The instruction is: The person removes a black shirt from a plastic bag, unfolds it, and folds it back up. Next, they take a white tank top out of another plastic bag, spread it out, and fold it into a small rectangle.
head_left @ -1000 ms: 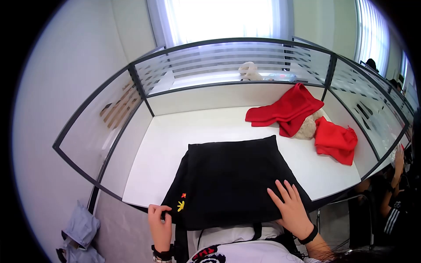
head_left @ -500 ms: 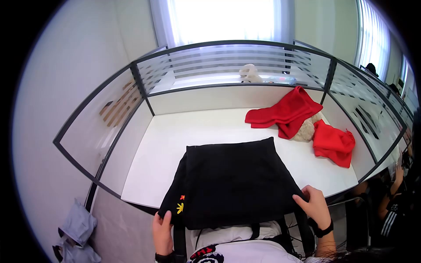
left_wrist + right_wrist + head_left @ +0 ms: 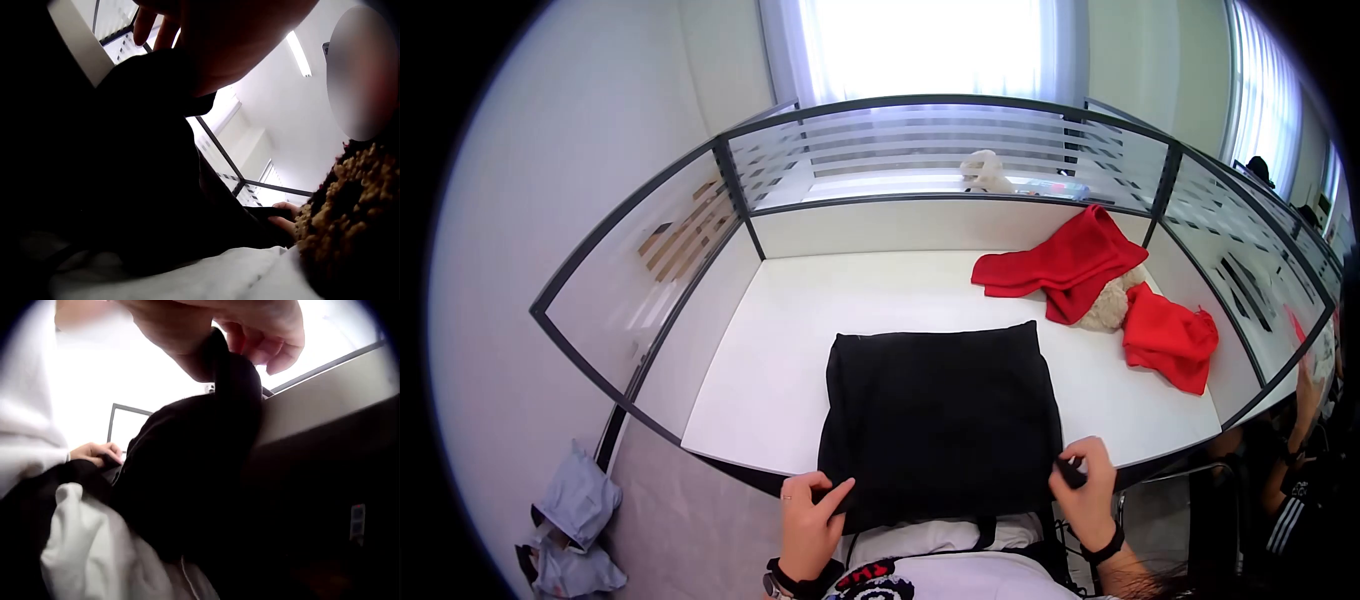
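Gripping at both near corners: left hand (image 3: 808, 520) is pinching the black cloth (image 3: 940, 420) between thumb and fingers, right hand (image 3: 1088, 490) is pinching a bunched bit of it at the other side. Cloth is lying roughly square at the front middle of the white table (image 3: 770, 350), far edge resting on the tabletop, near edge hanging past the table's front edge toward the lap. Both wrist views are showing dark fabric running up into the fingers; fold details there are too dark to tell. Light cloth (image 3: 960, 535) is showing just below the near edge, on the person's side. Black band (image 3: 1103, 543) is circling the right wrist. Over at the table's back right, a larger red cloth (image 3: 1070, 265) is draping partly over a beige fluffy thing (image 3: 1108, 305); a smaller red cloth (image 3: 1170, 335) is lying just beside that, near the right side panel. All three are sitting apart from the black cloth. Dark-framed partition (image 3: 960, 202) is enclosing the table at back and sides. Behind its striped back pane, a pale object (image 3: 987, 172) is standing near a bluish flat item (image 3: 1055, 188). Bright window (image 3: 930, 50) is glowing farther back. Grey-blue fabric (image 3: 580, 500) is hanging low at left; another person's striped sleeve (image 3: 1285, 515) is showing at far right.
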`<control>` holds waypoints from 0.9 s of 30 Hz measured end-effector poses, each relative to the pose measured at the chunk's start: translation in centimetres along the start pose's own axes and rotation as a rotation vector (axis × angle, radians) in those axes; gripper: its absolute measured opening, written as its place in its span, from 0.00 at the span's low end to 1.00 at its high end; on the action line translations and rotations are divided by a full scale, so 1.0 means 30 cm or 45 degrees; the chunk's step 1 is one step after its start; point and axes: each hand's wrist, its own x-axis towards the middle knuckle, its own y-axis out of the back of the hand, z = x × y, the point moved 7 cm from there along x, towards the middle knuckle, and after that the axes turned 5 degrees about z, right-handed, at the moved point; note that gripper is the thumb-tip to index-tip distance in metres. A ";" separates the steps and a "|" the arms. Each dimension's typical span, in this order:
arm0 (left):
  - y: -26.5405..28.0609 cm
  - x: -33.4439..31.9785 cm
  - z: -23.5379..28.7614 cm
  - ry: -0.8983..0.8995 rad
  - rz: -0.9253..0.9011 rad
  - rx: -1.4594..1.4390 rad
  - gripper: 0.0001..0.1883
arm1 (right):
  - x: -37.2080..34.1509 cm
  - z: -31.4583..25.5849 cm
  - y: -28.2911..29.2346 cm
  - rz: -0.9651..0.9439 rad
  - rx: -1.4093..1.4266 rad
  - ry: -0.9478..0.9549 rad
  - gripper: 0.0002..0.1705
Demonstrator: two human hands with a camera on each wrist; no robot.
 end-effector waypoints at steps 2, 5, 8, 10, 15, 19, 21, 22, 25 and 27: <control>0.022 0.016 0.022 -0.074 -0.042 0.056 0.27 | -0.032 -0.048 -0.039 -0.201 -0.120 0.293 0.25; 0.014 0.007 0.013 -0.155 -0.205 0.026 0.29 | -0.082 -0.080 -0.077 -0.517 -0.320 0.601 0.33; 0.002 -0.013 0.003 -0.150 -0.420 -0.077 0.36 | -0.098 -0.086 -0.072 -0.589 -0.343 0.670 0.35; -0.010 -0.044 -0.008 -0.257 -0.558 0.233 0.38 | -0.111 -0.073 -0.069 -0.693 -0.407 0.685 0.37; 0.008 -0.010 -0.021 -0.412 -0.654 0.446 0.37 | -0.130 -0.005 -0.067 -0.861 -0.759 0.925 0.34; -0.009 0.012 -0.038 -0.679 -0.467 0.540 0.36 | -0.132 0.055 -0.078 -0.678 -0.675 1.077 0.29; -0.037 0.021 -0.077 -0.768 -0.385 0.572 0.36 | -0.125 0.043 -0.087 -0.609 -0.635 1.122 0.27; -0.046 0.023 -0.082 -0.850 -0.304 0.603 0.35 | -0.116 0.029 -0.091 -0.556 -0.601 1.133 0.26; -0.074 0.034 -0.106 -0.894 -0.272 0.558 0.33 | -0.086 0.000 -0.099 -0.563 -0.477 1.111 0.23; -0.080 0.043 -0.112 -0.847 -0.320 0.417 0.35 | -0.043 -0.031 -0.091 -0.656 -0.340 1.060 0.24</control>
